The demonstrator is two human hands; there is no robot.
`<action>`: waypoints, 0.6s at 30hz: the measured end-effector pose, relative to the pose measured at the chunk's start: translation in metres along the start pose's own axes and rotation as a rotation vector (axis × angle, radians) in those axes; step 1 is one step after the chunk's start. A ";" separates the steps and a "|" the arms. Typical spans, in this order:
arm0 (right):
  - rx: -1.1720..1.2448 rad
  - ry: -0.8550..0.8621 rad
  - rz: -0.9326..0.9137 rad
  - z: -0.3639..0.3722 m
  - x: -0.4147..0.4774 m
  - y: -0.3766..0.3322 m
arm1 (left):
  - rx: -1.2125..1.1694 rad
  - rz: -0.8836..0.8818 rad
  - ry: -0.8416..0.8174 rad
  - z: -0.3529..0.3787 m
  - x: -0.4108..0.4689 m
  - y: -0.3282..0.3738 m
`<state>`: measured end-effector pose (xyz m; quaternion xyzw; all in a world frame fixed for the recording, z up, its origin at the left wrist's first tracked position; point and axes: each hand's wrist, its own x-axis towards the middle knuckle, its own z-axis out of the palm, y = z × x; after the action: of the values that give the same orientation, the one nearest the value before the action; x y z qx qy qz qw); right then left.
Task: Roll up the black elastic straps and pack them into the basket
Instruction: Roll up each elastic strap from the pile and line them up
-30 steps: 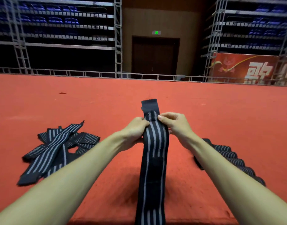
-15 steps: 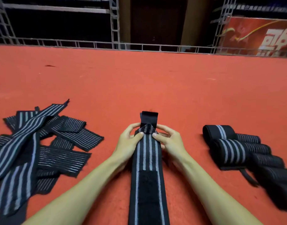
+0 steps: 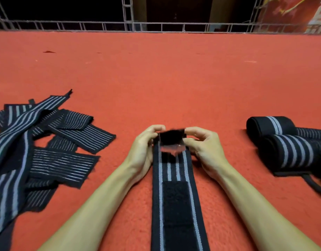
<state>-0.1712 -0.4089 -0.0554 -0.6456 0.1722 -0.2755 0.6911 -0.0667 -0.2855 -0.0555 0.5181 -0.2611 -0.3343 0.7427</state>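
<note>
Now left hand [image 3: 142, 153] and right hand [image 3: 206, 151] fingers [image 3: 195, 130] pinch one strap [image 3: 173, 170] at its folded end.

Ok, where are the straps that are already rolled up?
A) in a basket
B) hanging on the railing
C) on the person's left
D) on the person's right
D: the rolled straps lie on the red carpet right of the right hand, which grips the black elastic strap; the flat unrolled pile is on the left.

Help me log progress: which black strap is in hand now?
The black, grey-striped elastic strap stretched flat in the middle; the left hand and right hand pinch its far end. The loose strap pile and rolled straps lie untouched.
</note>
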 end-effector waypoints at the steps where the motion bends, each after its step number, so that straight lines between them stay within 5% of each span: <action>1: -0.007 -0.002 -0.008 0.001 -0.001 -0.001 | -0.030 -0.024 -0.033 -0.001 -0.001 0.002; 11: 0.042 -0.003 -0.060 0.001 -0.001 0.000 | 0.291 0.114 -0.020 -0.002 -0.011 -0.001; 18: -0.047 -0.064 0.066 0.006 -0.007 -0.005 | 0.437 0.273 0.072 0.002 -0.012 -0.004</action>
<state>-0.1736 -0.3996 -0.0508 -0.6640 0.1774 -0.2278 0.6898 -0.0763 -0.2785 -0.0594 0.6378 -0.3682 -0.1479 0.6601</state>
